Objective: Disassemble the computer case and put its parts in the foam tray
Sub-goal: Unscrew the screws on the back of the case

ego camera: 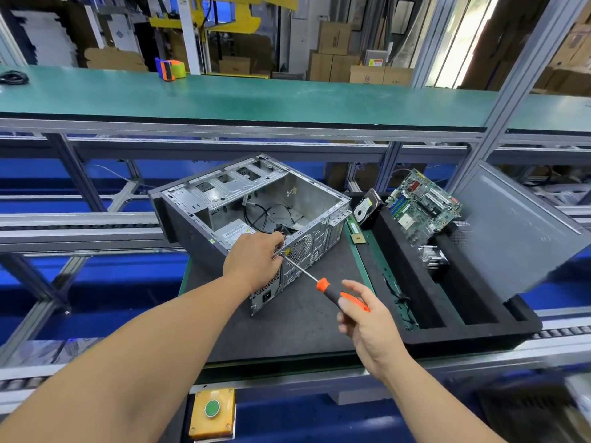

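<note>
A long green workbench point(256, 94) runs across the far side, with a tape dispenser point(171, 69) standing on it. Nearer lies a dark mat point(287, 318), and on it the open computer case point(249, 212) rests on its side, its open face up, its rear panel turned toward the person. Inside it show black cables point(265, 215) and a labelled power supply point(235, 233) at the near corner. Just to the right of the mat sits the black foam tray point(447, 334). A grey side panel point(524, 225) leans tilted at the tray's far right side. In the tray a green motherboard point(422, 206) stands tilted, a hard drive point(366, 207) is propped at the tray's far left corner, and a metal heatsink point(431, 257) lies in a slot below the motherboard. A small square chip point(358, 239) lies by the tray's left edge. Below the mat's near edge is a yellow box with a green button point(211, 409).

The left hand point(254, 260) rests on the case's near rear corner, fingers curled over the edge above the power supply, hiding part of the rear panel. The right hand point(367, 318) loosely holds the orange-and-black handle of a screwdriver point(323, 286), index finger stretched out, thumb along the handle. The shaft angles up and left, its tip at the case's rear edge right beside the left fingers.
</note>
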